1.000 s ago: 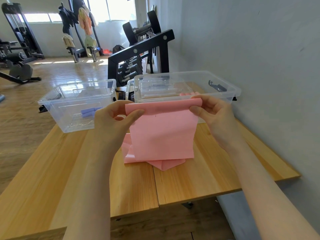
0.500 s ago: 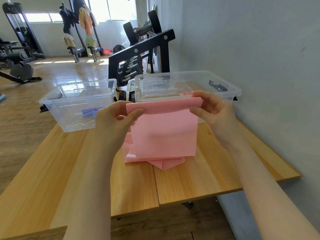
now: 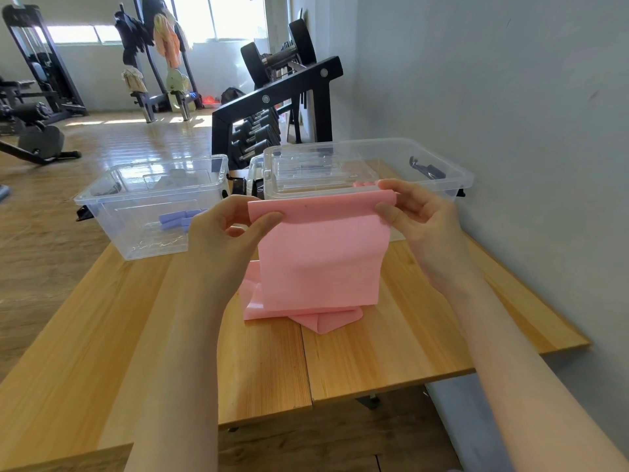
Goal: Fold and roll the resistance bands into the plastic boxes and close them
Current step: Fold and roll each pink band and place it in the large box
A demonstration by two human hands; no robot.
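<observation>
A pink resistance band (image 3: 320, 260) hangs between my hands above the wooden table (image 3: 391, 349), its top edge rolled over and its lower end bunched on the wood. My left hand (image 3: 224, 233) pinches the roll's left end with thumb and fingers. At the right end my right hand (image 3: 418, 212) pinches it the same way. Behind the band stands a clear plastic box (image 3: 442, 165) with lids stacked inside it. A second clear box (image 3: 102, 206) at the left holds a rolled purple band (image 3: 177, 219).
A grey wall (image 3: 510, 114) runs close along the table's right side. Behind the boxes stands a black dumbbell rack (image 3: 272, 107). Gym machines stand on the wood floor far left. The table's front edge lies near my forearms.
The band's hanging part has become slightly shorter as the top roll turned a little. Both hands stay almost where they were.
</observation>
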